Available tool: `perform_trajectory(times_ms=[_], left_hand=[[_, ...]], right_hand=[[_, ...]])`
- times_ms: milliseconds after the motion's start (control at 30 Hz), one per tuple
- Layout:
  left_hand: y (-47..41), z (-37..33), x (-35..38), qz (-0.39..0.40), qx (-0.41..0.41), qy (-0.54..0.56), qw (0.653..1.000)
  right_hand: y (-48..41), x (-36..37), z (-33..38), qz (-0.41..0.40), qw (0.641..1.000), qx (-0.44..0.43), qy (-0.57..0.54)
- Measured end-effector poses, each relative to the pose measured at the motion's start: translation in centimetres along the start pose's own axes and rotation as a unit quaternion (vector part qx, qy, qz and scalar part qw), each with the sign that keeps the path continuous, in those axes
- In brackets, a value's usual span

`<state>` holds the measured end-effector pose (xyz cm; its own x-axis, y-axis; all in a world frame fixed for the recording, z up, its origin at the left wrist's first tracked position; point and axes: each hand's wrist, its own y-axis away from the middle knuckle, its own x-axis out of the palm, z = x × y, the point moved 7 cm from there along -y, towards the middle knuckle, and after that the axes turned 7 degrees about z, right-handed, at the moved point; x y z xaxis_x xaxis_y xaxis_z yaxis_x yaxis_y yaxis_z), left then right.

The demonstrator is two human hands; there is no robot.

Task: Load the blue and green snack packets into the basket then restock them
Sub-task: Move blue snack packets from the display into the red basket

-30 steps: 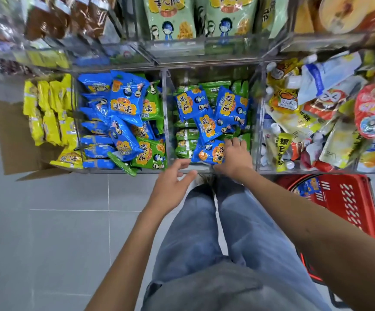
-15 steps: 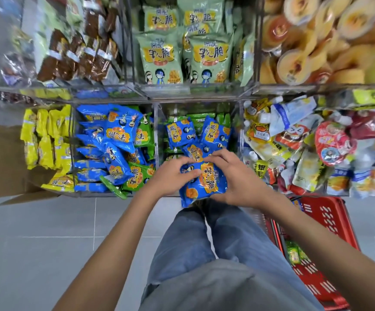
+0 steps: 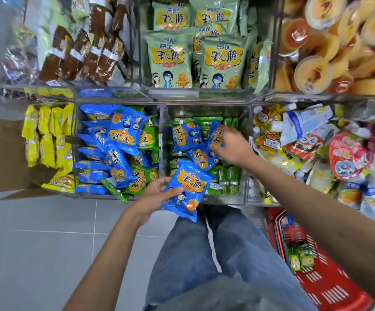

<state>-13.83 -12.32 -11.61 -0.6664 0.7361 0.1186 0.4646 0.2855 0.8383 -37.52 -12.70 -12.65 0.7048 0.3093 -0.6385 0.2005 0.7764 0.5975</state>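
At the shelf bin (image 3: pixel 222 199), left hand (image 3: pixel 157 191) grips a blue packet (image 3: pixel 187 187), right hand (image 3: pixel 233 147) touches another, grip unclear; red basket (image 3: pixel 330 286) barely loaded.

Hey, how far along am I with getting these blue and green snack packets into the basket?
Early on. Done: a few green packets lie in the red basket. In hand: the left hand holds a blue packet, and the right hand grips a second blue packet in the middle bin. Left: the rest of that bin, the crowded left bin, then restocking.
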Motion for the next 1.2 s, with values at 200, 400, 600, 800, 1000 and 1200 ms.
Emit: perform_trajectory(times_ms=[200, 400, 600, 800, 1000, 1200], left_hand=[[-0.4, 2.6, -0.1, -0.024, -0.01, 0.13, 0.991], [-1.2, 2.7, -0.4, -0.08, -0.001, 0.207, 0.975], [-0.9, 0.6, -1.0, -0.151, 0.038, 0.195, 0.968], [-0.7, -1.1, 1.2, -0.094, 0.072, 0.275, 0.954], [-0.1, -0.2, 2.0, -0.109, 0.087, 0.249, 0.958], [0.1, 1.5, 0.4, -0.141, 0.087, 0.269, 0.949]], right_hand=[[-4.4, 2.7, -2.9, 0.08, 0.982, 0.111, 0.126], [-4.5, 2.2, -2.5, 0.037, 0.981, 0.132, 0.136], [0.6, -0.7, 1.1, -0.08, 0.992, 0.039, -0.091], [6.2, 3.7, 4.3, -0.03, 0.918, 0.067, -0.389], [6.9, 6.9, 5.9, 0.042, 0.886, 0.094, -0.451], [1.9, 4.7, 2.1, -0.008, 0.977, 0.078, -0.198]])
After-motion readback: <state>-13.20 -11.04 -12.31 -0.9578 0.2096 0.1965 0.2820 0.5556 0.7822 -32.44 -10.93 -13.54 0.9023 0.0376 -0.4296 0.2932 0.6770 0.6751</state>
